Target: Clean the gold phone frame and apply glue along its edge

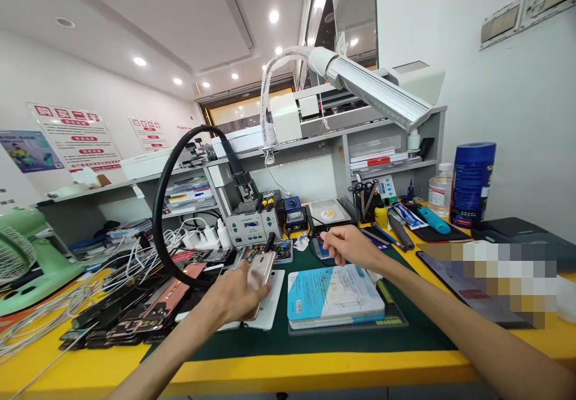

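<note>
My left hand (231, 295) is wrapped round a gold-backed smartphone (264, 265), which it holds tilted above a white flat panel (270, 310). Over the back of the green mat (252, 343), my right hand (345, 244) is closed in a pinch. Something thin and dark shows at its fingertips, too small to name. Below the right hand lies a thick blue-and-white book (335, 292) on a dark tray-like pad (348, 327). Green circuit boards (283, 250) sit just beyond the phone.
Stacked phone parts (135, 316) and tangled white cables (130, 262) fill the left side. A black hose (157, 208) arches from a grey rework station (254, 229). Overhead hangs a lamp (378, 91). Tools, a blue canister (472, 184) and a dark laptop-like slab (468, 286) stand right.
</note>
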### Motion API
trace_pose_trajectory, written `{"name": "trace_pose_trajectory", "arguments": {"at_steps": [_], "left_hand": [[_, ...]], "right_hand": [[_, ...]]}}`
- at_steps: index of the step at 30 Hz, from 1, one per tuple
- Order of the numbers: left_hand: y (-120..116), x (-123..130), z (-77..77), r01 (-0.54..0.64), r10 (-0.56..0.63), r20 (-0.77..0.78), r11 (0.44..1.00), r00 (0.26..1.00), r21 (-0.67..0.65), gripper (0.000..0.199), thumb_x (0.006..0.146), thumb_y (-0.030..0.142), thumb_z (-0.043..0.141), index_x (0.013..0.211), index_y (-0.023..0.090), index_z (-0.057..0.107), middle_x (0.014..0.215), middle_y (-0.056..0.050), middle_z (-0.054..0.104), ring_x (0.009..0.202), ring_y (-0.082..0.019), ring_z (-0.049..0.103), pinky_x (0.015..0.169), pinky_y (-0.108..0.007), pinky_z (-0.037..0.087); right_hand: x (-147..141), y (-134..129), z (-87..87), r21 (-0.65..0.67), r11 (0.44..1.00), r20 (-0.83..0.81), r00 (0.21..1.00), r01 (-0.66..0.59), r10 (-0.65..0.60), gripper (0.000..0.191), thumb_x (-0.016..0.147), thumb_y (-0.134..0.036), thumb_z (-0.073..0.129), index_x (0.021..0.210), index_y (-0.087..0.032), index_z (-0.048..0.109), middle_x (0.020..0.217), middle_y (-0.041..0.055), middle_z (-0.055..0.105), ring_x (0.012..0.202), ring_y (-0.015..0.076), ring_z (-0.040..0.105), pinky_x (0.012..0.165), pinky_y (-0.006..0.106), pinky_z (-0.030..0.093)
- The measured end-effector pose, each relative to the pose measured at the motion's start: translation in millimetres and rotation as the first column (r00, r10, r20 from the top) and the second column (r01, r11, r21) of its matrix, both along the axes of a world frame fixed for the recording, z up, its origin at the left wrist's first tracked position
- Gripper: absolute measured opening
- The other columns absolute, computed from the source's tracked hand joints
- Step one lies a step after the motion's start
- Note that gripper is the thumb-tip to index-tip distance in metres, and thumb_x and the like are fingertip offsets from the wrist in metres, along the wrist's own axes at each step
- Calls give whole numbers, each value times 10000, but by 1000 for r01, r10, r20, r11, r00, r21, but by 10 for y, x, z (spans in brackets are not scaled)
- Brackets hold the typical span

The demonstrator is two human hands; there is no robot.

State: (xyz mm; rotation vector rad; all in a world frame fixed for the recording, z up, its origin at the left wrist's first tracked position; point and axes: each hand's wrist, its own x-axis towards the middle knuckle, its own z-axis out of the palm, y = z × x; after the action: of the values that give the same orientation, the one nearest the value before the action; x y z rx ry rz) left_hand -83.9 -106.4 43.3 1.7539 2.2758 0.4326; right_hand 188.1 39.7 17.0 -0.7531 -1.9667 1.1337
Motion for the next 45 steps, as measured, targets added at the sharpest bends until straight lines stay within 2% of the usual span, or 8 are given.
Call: {"name": "trace_pose_trajectory", "arguments": {"at_steps": [4,7,13,21,27,40,42,45], "left_hand": [[63,165,-109,4,-19,-189,997,982,-78,356,978,426,637,1221,166,625,1130,-70,700,936,-207,703,849,-424,580],[96,251,-188,9,-42,-270,992,962,-123,361,980,396,644,1260,171,614,1220,-90,677,1018,-232,694,880,-447,583],[160,302,-316,-24,-33,-364,988,931,-151,365,983,390,641,1275,174,607,1230,-91,675,1025,-234,694,882,-450,584],[194,334,-315,-90,15,-413,983,911,-163,363,985,404,635,1260,168,617,1212,-90,682,1015,-231,696,880,-448,584],[300,342,-341,-62,-19,-409,981,912,-184,365,985,391,638,1274,170,609,1221,-93,678,1016,-232,696,872,-444,589],[233,359,-275,23,-116,-481,980,869,-196,353,985,392,638,1260,173,619,1231,-90,674,1032,-236,691,879,-450,587],[252,298,-228,28,-117,-487,982,866,-186,345,984,386,640,1255,174,622,1232,-88,674,1032,-234,691,878,-449,588],[243,126,-64,49,-117,-489,988,864,-149,323,985,382,640,1231,172,633,1212,-82,681,1014,-224,694,870,-437,590]], "right_hand": [[4,10,-1,17,1000,16,1000,4,-4,522,939,-623,568,718,-155,638,614,31,640,492,124,588,453,229,459],[18,33,-3,27,999,13,1000,21,-22,516,939,-614,570,714,-155,645,635,42,649,515,130,594,460,232,472],[26,93,-29,21,999,-2,999,38,-38,501,936,-605,574,735,-155,666,674,55,661,570,151,615,474,242,499],[28,81,-10,21,998,-4,999,52,-52,477,944,-569,569,726,-157,668,675,54,660,585,159,613,476,251,506],[30,59,5,27,998,17,999,51,-52,464,955,-547,560,732,-154,666,693,64,664,608,165,622,482,252,514],[51,87,5,30,999,75,996,37,-39,480,954,-570,553,740,-152,653,745,72,679,643,166,645,501,245,513],[63,88,25,27,999,80,996,43,-45,473,955,-563,552,743,-151,651,758,75,681,640,162,639,503,244,517],[81,95,52,26,998,85,995,54,-56,463,955,-550,557,741,-150,651,764,80,681,646,168,641,503,251,520]]}}
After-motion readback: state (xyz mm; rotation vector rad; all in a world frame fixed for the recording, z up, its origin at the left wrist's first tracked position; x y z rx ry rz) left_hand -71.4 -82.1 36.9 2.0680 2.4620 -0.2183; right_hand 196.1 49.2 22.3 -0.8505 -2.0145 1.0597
